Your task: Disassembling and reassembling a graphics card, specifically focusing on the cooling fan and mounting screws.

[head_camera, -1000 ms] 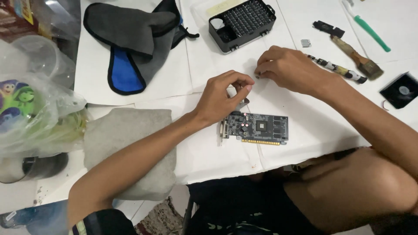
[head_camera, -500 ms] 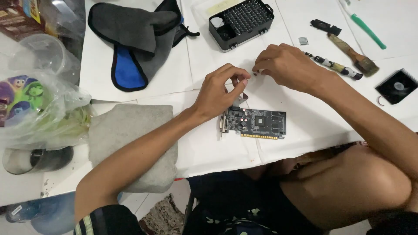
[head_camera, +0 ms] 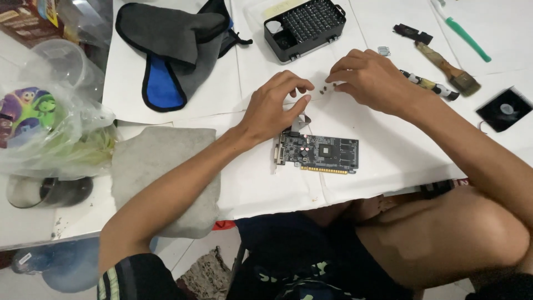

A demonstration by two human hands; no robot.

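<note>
One bare circuit card (head_camera: pixel 317 152) lies flat on the bench (head_camera: pixel 388 161) just under the left hand (head_camera: pixel 272 108), whose fingers curl loosely around nothing I can make out. It looks light, stiff and fragile; best gripped by its edges. Beyond it, the right hand (head_camera: pixel 371 79) pinches near tiny dark screws (head_camera: pixel 323 89), likely slippery.

My worktable (head_camera: pixel 183 253) was white, covered with white paper sheets (head_camera: pixel 388 161) laid edge to edge. Light fell even, soft, without hard shadows. Below table edge, pale floor (head_camera: pixel 22 283) showed, patterned mat (head_camera: pixel 208 272) lying on it.
</note>
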